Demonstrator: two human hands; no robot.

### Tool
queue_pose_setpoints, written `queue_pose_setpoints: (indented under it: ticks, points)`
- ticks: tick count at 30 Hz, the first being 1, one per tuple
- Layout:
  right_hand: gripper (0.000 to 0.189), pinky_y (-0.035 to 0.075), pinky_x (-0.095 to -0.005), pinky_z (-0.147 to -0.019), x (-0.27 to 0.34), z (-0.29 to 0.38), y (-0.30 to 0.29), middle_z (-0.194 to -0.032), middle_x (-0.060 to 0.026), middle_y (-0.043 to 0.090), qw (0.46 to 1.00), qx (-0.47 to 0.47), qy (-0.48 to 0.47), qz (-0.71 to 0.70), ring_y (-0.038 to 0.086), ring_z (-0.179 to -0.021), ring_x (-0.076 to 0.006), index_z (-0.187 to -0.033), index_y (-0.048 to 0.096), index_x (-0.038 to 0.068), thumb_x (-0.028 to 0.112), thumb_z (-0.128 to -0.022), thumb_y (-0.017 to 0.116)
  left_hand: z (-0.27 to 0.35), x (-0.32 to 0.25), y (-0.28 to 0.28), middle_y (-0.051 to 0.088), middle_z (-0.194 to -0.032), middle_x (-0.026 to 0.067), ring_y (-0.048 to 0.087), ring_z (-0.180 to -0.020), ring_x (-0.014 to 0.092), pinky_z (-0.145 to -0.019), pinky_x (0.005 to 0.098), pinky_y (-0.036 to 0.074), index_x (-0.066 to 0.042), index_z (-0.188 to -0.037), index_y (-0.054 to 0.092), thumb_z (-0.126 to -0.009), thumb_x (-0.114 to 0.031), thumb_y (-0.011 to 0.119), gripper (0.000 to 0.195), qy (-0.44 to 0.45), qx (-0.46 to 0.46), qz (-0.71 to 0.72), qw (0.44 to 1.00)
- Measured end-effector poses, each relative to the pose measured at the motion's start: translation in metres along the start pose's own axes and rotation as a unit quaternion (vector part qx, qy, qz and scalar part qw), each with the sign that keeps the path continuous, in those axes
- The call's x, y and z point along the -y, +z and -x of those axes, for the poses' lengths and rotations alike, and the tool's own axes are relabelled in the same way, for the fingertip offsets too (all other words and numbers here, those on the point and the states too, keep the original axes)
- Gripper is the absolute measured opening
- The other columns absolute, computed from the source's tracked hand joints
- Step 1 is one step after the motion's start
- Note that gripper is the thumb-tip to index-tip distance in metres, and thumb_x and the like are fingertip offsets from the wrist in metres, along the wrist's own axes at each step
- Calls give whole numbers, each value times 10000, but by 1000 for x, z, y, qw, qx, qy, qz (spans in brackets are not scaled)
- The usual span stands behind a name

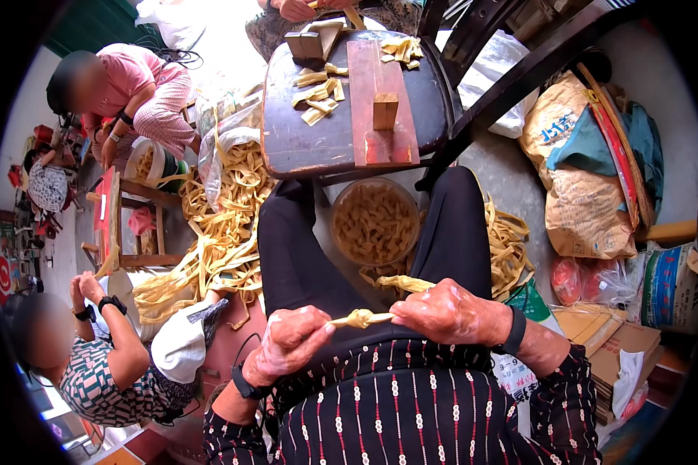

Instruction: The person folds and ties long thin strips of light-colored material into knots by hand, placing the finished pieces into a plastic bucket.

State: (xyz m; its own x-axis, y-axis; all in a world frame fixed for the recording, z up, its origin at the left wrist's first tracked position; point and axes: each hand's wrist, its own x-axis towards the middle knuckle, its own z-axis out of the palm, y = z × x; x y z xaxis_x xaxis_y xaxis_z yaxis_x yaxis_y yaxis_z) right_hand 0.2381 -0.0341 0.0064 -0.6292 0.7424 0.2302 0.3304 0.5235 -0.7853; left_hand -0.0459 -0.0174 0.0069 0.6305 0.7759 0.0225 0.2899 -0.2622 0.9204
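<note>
Above my lap, a pale yellow flat strip with a knot (360, 318) is stretched between my two hands. My left hand (298, 337) pinches its left end between thumb and fingers. Just right of the knot, my right hand (436, 314) grips the strip, and a longer tail of it shows behind that hand. A round clear tub (376, 181) full of short yellow knotted pieces stands on the floor between my knees. Loose yellow strips (227, 224) lie heaped left of my legs, with another heap (505, 250) on the right.
Ahead, a dark wooden chair seat (308, 145) holds cut strips and a reddish board (378, 81) with a wooden block. Two people sit at the left, another faces me beyond the chair, and someone is farther back. Sacks (581, 215) and flattened cardboard (608, 360) are at the right.
</note>
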Motion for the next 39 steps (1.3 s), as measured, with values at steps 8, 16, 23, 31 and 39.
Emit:
queue_pose_setpoints:
  ticks: [8,16,23,31,39]
  points:
    - [120,459,-422,-515,-11,-3,7,-673,-159,574,996,-12,53,-72,601,-600,-357,-919,597,-1,117,-939,587,-9,10,-6,674,-980,154,667,-820,231,-759,309,525,28,-972,626,-770,-126,780,297,-43,3,12,999]
    - [138,453,-422,-502,-11,-4,12,-646,-155,555,997,-32,54,-48,593,-581,-358,-854,566,3,114,-927,601,-25,-5,23,608,-1187,197,581,-1115,317,-976,448,434,3,-967,631,-712,-131,801,335,-28,-78,-89,993]
    - [162,458,-428,-511,-12,-1,14,-633,-163,551,998,-23,61,-24,595,-588,-362,-821,560,4,121,-923,605,-37,3,43,608,-1169,195,590,-1079,324,-1032,535,345,-1,-901,614,-727,-71,673,197,26,-71,-170,982]
    - [193,455,-439,-538,-16,5,16,-651,-164,575,985,4,127,-117,594,-600,-367,-856,589,6,167,-959,561,-35,19,34,660,-1010,131,640,-937,295,-1053,558,322,-29,-1007,617,-785,-38,611,222,-11,-1,-88,996]
    - [198,439,-439,-544,-19,8,3,-654,-178,565,975,33,138,-173,587,-609,-367,-860,591,3,167,-964,554,-46,13,36,598,-867,130,631,-768,327,-632,365,509,-17,-1107,572,-862,-47,627,253,68,137,-45,987]
